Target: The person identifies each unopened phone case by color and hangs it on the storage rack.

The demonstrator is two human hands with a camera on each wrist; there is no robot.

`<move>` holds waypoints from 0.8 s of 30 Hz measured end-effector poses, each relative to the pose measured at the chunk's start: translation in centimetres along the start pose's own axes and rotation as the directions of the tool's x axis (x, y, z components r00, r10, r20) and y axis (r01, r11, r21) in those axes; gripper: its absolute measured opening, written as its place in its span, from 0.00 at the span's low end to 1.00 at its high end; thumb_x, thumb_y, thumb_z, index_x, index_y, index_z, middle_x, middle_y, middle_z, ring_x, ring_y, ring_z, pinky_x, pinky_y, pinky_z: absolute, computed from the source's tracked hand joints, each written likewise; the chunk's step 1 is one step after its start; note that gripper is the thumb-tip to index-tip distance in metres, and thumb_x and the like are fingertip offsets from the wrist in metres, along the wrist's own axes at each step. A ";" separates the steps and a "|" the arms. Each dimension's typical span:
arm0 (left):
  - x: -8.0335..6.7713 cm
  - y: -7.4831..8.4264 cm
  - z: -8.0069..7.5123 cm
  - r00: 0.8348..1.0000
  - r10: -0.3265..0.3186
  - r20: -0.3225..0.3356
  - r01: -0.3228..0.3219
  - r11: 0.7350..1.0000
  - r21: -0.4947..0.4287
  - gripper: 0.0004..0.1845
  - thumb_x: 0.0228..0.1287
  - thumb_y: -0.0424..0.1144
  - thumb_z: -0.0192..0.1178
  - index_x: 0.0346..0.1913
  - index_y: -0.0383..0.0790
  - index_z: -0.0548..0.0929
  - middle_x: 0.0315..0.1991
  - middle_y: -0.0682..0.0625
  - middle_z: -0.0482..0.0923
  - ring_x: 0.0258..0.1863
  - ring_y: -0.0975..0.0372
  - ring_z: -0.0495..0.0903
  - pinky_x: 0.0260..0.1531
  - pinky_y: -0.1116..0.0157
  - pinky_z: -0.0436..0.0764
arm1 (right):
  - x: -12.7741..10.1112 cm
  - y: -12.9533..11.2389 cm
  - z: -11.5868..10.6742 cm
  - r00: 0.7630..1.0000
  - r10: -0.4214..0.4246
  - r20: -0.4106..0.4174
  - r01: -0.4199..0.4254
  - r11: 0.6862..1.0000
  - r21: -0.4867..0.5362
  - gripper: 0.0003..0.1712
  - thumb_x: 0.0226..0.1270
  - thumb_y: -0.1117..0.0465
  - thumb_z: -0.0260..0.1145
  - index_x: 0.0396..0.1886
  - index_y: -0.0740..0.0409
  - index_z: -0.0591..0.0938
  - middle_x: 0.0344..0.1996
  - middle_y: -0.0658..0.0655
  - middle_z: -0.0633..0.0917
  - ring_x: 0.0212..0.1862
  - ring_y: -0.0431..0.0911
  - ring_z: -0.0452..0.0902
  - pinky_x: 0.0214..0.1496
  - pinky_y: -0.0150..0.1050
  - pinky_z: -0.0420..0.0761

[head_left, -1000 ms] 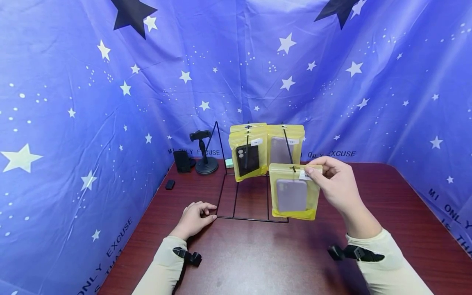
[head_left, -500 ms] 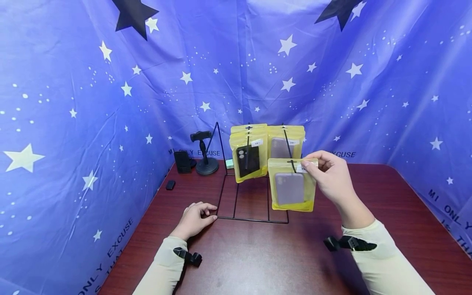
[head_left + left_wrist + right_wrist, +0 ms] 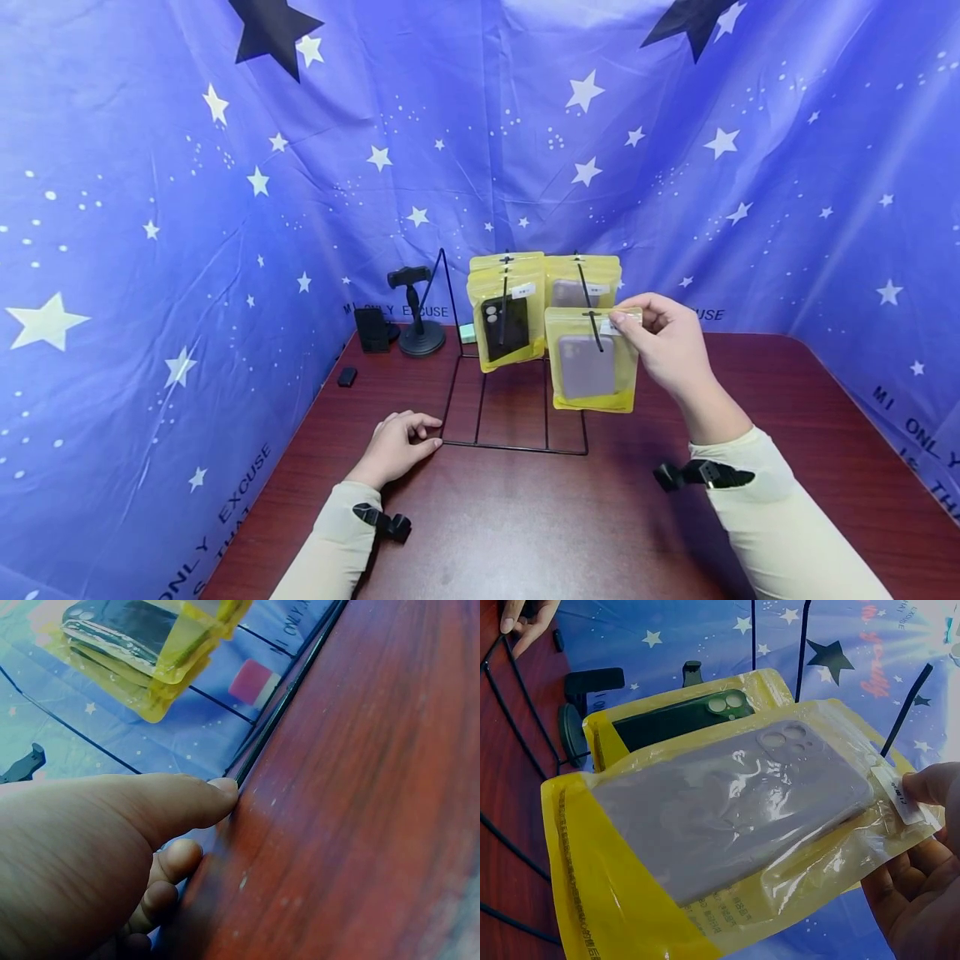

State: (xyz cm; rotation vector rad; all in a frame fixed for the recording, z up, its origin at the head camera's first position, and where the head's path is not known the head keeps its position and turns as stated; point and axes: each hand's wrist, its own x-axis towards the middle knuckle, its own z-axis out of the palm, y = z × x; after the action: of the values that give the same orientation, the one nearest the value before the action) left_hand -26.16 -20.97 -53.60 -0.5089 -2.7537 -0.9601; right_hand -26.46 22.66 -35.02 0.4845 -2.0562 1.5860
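My right hand [image 3: 660, 337] pinches the top right corner of a yellow bag holding a lilac phone case [image 3: 592, 364] [image 3: 727, 810], its hang hole on the right hook [image 3: 589, 317] of a black wire display rack [image 3: 517, 417]. Behind it on the same hook hang more lilac-case bags [image 3: 581, 287]. The left hook carries yellow bags with a dark phone case [image 3: 506, 321] [image 3: 679, 720]. My left hand [image 3: 397, 442] rests on the table, fingers loosely curled, thumb tip [image 3: 221, 791] against the rack's front left corner.
A dark red wooden table [image 3: 540, 525] bears the rack. At its back left stand a black phone holder on a round base [image 3: 416, 312], a small black block [image 3: 370, 327] and a tiny black object [image 3: 346, 376]. Blue star-printed cloth [image 3: 187, 208] walls the table on three sides.
My right hand has carried the lilac-case bag up and away from me, along the right hook toward the hanging bags. The left hand has stayed still.
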 end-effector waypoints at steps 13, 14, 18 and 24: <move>0.1 -0.2 0.0 1.000 -0.014 0.017 0.014 1.000 0.001 0.14 0.62 0.47 0.77 0.50 0.58 0.91 0.31 0.64 0.75 0.37 0.64 0.71 0.49 0.55 0.65 | 2.3 1.3 0.9 0.999 0.012 -0.049 -0.013 1.000 -0.022 0.11 0.71 0.63 0.73 0.46 0.67 0.87 0.27 0.62 0.87 0.26 0.37 0.76 0.26 0.31 0.74; 0.1 -0.3 0.0 1.000 -0.012 0.016 0.012 1.000 0.001 0.14 0.62 0.47 0.77 0.50 0.58 0.91 0.31 0.64 0.75 0.37 0.64 0.71 0.48 0.55 0.65 | 2.5 1.3 1.0 0.998 0.013 -0.054 -0.014 1.000 -0.023 0.11 0.71 0.63 0.73 0.46 0.67 0.87 0.27 0.61 0.88 0.26 0.38 0.77 0.26 0.31 0.74; 0.1 -0.4 0.1 1.000 -0.009 0.014 0.009 1.000 0.001 0.14 0.61 0.47 0.77 0.50 0.58 0.91 0.31 0.64 0.75 0.36 0.65 0.72 0.48 0.55 0.65 | 3.3 1.8 1.2 0.997 0.008 -0.074 -0.009 1.000 -0.018 0.11 0.71 0.64 0.73 0.45 0.68 0.87 0.26 0.57 0.88 0.25 0.37 0.77 0.26 0.30 0.74; 0.1 -0.3 0.0 1.000 -0.010 0.019 0.010 1.000 -0.003 0.14 0.62 0.48 0.77 0.50 0.59 0.91 0.31 0.64 0.75 0.36 0.64 0.72 0.49 0.55 0.65 | 4.3 2.3 1.5 0.995 0.016 -0.096 -0.016 1.000 -0.002 0.10 0.71 0.67 0.72 0.44 0.72 0.86 0.22 0.59 0.85 0.22 0.36 0.72 0.22 0.30 0.70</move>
State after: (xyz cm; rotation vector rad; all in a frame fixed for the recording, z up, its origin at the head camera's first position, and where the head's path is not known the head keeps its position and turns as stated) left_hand -26.39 -21.16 -53.78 -0.5074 -2.7750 -0.9666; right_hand -31.44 21.85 -34.67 0.3841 -1.9949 1.5844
